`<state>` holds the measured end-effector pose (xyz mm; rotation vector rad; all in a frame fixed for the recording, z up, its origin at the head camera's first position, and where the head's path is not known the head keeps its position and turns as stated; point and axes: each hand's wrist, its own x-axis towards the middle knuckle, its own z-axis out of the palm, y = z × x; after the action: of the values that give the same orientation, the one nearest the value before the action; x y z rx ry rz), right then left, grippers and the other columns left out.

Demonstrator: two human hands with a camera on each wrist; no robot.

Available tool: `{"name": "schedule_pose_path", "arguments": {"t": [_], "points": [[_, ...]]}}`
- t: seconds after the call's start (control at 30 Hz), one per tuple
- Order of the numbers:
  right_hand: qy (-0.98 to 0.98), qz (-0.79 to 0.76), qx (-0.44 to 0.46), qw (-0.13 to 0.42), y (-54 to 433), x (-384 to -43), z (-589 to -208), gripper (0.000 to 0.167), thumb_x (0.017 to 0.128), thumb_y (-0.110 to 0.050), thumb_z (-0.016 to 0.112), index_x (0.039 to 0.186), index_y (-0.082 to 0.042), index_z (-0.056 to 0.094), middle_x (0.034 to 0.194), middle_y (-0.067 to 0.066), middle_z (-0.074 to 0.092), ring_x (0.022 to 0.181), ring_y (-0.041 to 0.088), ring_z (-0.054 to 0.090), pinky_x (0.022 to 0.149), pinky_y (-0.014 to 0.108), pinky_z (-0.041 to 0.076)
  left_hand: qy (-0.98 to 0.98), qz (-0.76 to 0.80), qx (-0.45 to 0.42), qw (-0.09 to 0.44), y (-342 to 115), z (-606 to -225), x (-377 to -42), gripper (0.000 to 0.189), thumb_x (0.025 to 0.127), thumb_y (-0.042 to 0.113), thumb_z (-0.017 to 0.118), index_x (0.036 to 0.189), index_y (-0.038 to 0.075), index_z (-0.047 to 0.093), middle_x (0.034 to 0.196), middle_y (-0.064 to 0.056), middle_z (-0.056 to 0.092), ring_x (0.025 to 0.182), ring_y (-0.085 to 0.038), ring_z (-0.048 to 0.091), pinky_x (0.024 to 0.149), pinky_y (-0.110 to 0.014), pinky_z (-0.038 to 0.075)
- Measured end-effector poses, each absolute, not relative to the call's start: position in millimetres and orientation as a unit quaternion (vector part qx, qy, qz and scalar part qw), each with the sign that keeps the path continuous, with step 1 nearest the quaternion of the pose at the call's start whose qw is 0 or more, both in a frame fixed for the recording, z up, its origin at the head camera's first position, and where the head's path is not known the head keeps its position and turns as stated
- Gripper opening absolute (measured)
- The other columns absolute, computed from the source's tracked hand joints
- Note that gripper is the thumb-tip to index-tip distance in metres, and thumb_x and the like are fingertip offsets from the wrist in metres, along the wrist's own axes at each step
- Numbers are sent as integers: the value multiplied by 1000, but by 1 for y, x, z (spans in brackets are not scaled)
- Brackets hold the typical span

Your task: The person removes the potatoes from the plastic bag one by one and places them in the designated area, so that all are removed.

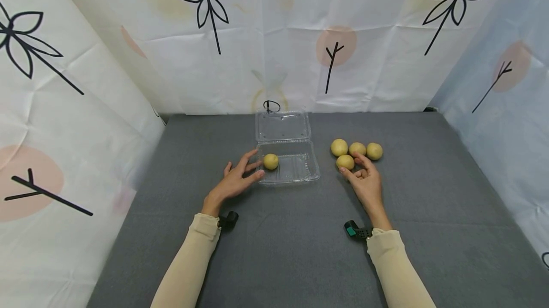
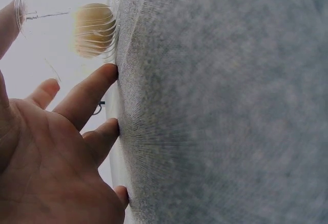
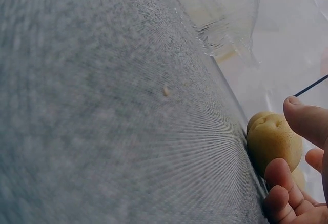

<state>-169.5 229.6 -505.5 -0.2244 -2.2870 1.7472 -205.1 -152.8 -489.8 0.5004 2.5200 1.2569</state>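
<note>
A hinged clear plastic box (image 1: 296, 167) stands with its lid (image 1: 283, 127) raised behind it. Inside, near the left wall, lies one round yellow fruit (image 1: 270, 161). My left hand (image 1: 233, 184) has its fingers spread against the box's left side; the left wrist view shows that fruit (image 2: 94, 30) through the plastic. To the right of the box, my right hand (image 1: 366, 184) has thumb and fingers about the nearest yellow fruit (image 1: 345, 162), which rests on the table. In the right wrist view the fingertips lie close around this dimpled fruit (image 3: 274, 144), without a plain pinch.
Three more yellow fruits, at left (image 1: 339, 147), middle (image 1: 357, 149) and right (image 1: 374, 151), sit just behind the right hand's fruit. A grey cloth (image 1: 279, 251) covers the table. Printed white curtains (image 1: 291, 69) enclose the back and sides.
</note>
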Motion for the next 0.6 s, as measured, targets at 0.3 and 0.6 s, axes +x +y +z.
{"name": "schedule_pose_path", "arguments": {"t": [0.3,0.6], "points": [[-785,603,-79,116,222,-160,-484,63,90,-10,78,148,-7,53,141,23,54,60,-1,51,55,17,41,875,426,185,139,-155,-492,-205,75,103,49,56,164,36,14,158,-1,48,157,-26,25,120,-64,-15],[-771,622,-77,114,218,-154,-470,64,91,-5,75,150,-1,49,138,28,52,61,-1,52,56,16,42,875,423,190,142,-155,-489,-204,85,98,46,66,164,36,14,159,-1,47,160,-26,13,119,-65,-15]]}}
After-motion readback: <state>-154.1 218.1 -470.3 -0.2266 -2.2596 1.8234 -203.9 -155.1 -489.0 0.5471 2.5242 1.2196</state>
